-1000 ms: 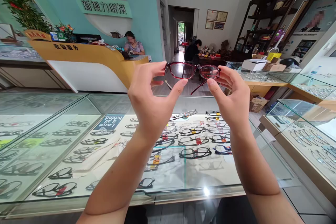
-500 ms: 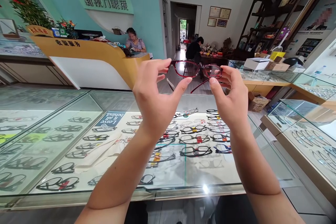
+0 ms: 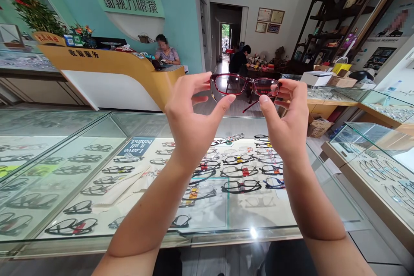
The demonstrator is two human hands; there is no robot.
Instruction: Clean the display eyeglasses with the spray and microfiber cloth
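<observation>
A pair of dark red glasses (image 3: 230, 84) is held up in the air above the far edge of the glass display case (image 3: 207, 239). My left hand (image 3: 196, 114) grips the frame's left end between thumb and fingers. At the other end, my right hand (image 3: 286, 116) pinches the rim, its thumb under the right lens. One temple arm hangs down at a slant between the hands. Red lettering shows on the right lens. Under the glass below lie rows of glasses (image 3: 241, 186), many with coloured tags, and a blue card (image 3: 136, 146).
Beyond the case stands a yellow and white counter (image 3: 113, 88) with a seated person (image 3: 167, 51) behind it. Another person in black (image 3: 238, 60) sits at a table farther back. More display cases (image 3: 375, 155) and cardboard boxes (image 3: 318, 126) are at the right.
The red glasses have shifted slightly right and turned, so both lenses face more squarely. My right hand has moved a little to the right with them; my left hand has barely moved.
</observation>
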